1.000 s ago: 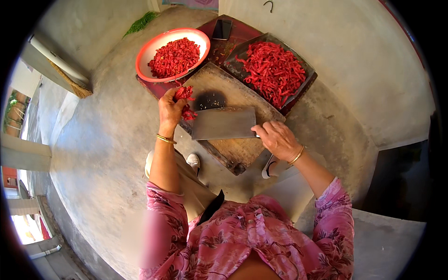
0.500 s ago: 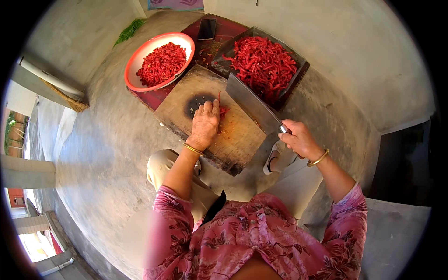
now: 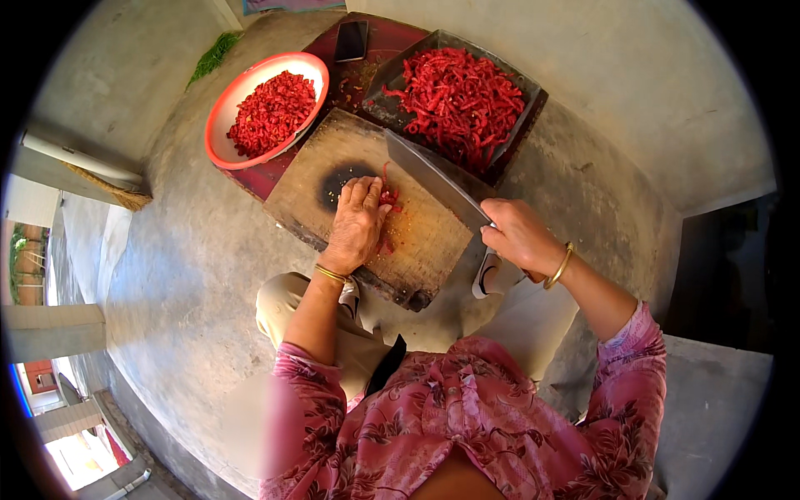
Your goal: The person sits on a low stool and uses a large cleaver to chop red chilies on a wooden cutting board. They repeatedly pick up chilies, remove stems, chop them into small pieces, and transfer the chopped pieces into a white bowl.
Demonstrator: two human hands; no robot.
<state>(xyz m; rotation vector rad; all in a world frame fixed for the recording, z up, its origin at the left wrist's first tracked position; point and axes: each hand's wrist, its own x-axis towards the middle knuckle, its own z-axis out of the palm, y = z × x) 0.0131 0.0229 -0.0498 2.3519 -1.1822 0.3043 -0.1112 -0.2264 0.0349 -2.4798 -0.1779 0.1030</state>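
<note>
My left hand [image 3: 355,223] lies on the wooden chopping board [image 3: 429,242], fingers bent and pressed down on a red chili pepper [image 3: 388,197], mostly hidden beneath them. Small cut bits lie by the fingertips and thumb. In my right hand [image 3: 523,237] is the handle of a cleaver [image 3: 435,179]. Its broad grey blade slants across the board's right side, to the right of my left fingers, with a gap between. Whether the edge touches the wood I cannot tell.
A red-rimmed white basin [image 3: 215,137] of chopped chilies stands behind the board to the left. Whole chilies [image 3: 467,100] fill a dark square tray [image 3: 533,89] at the back right. A phone [image 3: 351,41] lies on the red table [image 3: 398,35]. A broom [image 3: 117,188] is at far left.
The whole view has shifted slightly. The cleaver and my right hand have come a little left, closer to my left hand. More red bits show beside my left fingers and thumb.
</note>
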